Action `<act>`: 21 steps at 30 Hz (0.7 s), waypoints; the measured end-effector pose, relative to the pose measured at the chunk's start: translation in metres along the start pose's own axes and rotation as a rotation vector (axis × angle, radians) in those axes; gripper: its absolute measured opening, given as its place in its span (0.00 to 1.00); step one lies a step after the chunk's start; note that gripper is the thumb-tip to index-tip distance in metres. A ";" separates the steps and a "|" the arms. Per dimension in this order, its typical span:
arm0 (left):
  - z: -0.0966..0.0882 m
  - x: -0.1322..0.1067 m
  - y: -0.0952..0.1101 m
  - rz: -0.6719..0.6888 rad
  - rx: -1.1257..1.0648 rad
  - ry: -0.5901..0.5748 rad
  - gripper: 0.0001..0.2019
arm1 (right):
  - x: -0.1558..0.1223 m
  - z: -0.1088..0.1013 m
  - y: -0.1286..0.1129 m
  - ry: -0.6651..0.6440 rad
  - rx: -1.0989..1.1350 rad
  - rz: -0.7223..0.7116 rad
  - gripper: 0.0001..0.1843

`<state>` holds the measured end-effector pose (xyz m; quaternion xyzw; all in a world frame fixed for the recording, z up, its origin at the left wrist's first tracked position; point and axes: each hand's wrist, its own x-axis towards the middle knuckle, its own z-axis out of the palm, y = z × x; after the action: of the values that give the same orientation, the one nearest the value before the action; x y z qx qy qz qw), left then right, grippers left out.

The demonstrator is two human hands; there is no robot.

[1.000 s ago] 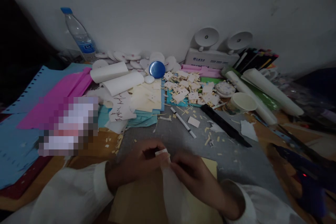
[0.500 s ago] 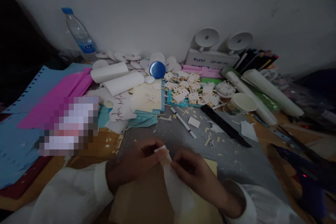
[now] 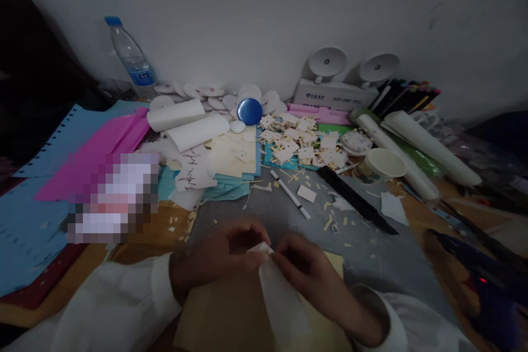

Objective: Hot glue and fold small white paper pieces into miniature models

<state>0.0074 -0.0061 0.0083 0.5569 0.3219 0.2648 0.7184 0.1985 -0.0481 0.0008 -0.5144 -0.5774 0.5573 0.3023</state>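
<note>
A strip of thin white paper (image 3: 282,300) hangs down from between my fingers, its upper end bunched or folded. My left hand (image 3: 225,253) pinches that upper end from the left, thumb on top. Close beside it, my right hand (image 3: 309,269) grips the same end with thumb and forefinger, and the fingertips of both hands nearly meet. Just what sits inside the fold is hidden. Under the hands lies a tan sheet of card or paper (image 3: 223,313) on the grey mat (image 3: 256,209).
A white pen (image 3: 290,194), a black cutter-like tool (image 3: 357,201) and paper scraps lie beyond my hands. Farther back are a heap of small paper-and-stick figures (image 3: 292,137), a paper cup (image 3: 379,165) and a water bottle (image 3: 134,60). A blue glue gun (image 3: 482,280) with a red light sits right.
The top end of the paper strip has been bent over and sits slightly lower. My hands have come closer together around it. The view has shifted a little.
</note>
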 end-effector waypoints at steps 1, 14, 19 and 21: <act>-0.001 0.000 -0.001 0.006 -0.051 -0.016 0.11 | 0.000 -0.001 0.000 0.003 0.023 0.012 0.13; -0.010 0.008 -0.008 0.150 0.045 0.340 0.06 | 0.003 -0.011 0.007 0.249 0.289 0.123 0.21; -0.006 0.010 0.000 0.138 0.048 0.343 0.08 | 0.004 -0.012 0.011 0.292 0.333 0.130 0.21; -0.005 0.011 0.001 0.123 0.036 0.349 0.09 | 0.004 -0.012 0.010 0.291 0.331 0.132 0.21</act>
<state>0.0108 0.0047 0.0063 0.5338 0.4116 0.3953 0.6241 0.2113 -0.0415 -0.0069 -0.5693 -0.3936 0.5830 0.4255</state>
